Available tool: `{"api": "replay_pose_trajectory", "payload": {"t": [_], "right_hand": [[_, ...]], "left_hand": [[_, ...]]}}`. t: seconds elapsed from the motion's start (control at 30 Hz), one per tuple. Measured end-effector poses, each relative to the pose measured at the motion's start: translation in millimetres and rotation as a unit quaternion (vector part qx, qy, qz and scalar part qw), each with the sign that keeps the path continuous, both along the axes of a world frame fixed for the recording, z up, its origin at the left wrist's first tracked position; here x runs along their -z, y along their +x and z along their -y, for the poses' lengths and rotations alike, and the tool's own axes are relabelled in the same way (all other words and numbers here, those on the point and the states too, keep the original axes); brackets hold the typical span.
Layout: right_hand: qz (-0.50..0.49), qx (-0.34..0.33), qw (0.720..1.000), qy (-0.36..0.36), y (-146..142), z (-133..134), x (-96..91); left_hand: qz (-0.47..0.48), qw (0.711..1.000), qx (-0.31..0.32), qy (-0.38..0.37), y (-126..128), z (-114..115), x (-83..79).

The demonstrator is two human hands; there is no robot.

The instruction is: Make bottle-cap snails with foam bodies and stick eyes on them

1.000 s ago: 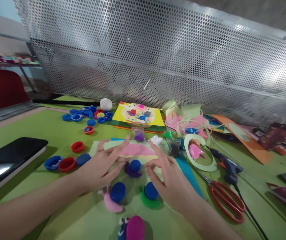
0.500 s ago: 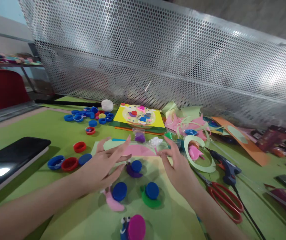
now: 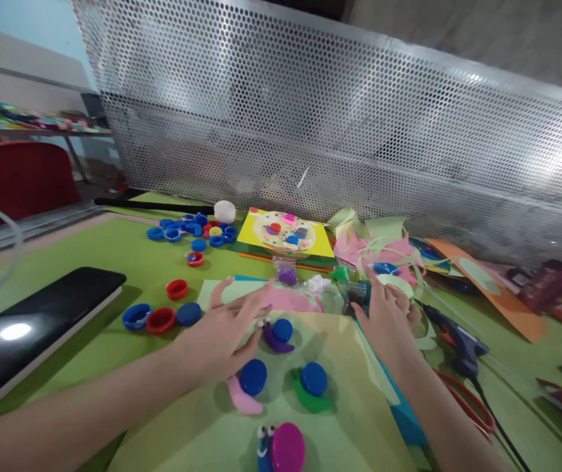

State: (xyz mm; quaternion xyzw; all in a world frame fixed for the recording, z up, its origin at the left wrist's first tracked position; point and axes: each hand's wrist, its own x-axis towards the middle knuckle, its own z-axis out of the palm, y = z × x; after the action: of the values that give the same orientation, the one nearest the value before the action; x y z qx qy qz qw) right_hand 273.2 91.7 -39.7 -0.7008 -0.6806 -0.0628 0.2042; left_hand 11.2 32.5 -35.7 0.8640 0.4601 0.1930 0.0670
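A light yellow-green sheet (image 3: 359, 419) lies before me with several clay-and-bottle-cap snails. The purple snail (image 3: 278, 337), pink snail (image 3: 247, 388) and green snail (image 3: 311, 388) carry blue caps. Nearest me is a blue snail with googly eyes and a magenta cap (image 3: 287, 448). My left hand (image 3: 224, 331) hovers over the sheet's left side, fingers spread, its fingertips close to the purple snail. At the sheet's upper right, my right hand (image 3: 390, 320) has thumb and index finger apart, beside a small packet of dark clay (image 3: 354, 298). Nothing shows in either hand.
Bottle caps (image 3: 160, 320) and a phone (image 3: 40, 328) are on the left. Behind stands a decorated yellow card (image 3: 246, 233). Paper scraps (image 3: 354, 246), a glue gun (image 3: 462, 344) and red-handled scissors (image 3: 472, 410) lie right. A perforated metal panel (image 3: 310, 111) rises at the back.
My right hand has moved right, away from the pink strip to beside the dark clay packet and over the pale green paper ring. The left hand stays spread; the whole view has shifted slightly.
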Motion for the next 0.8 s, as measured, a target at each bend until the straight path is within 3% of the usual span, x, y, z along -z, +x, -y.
{"api": "replay_pose_trajectory", "payload": {"t": [0.43, 0.63, 0.8], "right_hand": [[-0.007, -0.089, 0.996, 0.005, -5.7, 0.4, 11.7], [0.033, -0.048, 0.997, 0.041, -10.4, 4.4, 13.2], [0.062, -0.075, 0.994, 0.056, -5.3, 2.4, 10.0]], "left_hand": [[-0.003, 1.0, 0.005, 0.013, -0.7, 5.8, -4.1], [0.009, 1.0, 0.008, 0.01, -1.5, 5.5, -1.4], [0.017, 1.0, 0.005, 0.013, -0.2, 4.6, -0.5]]}}
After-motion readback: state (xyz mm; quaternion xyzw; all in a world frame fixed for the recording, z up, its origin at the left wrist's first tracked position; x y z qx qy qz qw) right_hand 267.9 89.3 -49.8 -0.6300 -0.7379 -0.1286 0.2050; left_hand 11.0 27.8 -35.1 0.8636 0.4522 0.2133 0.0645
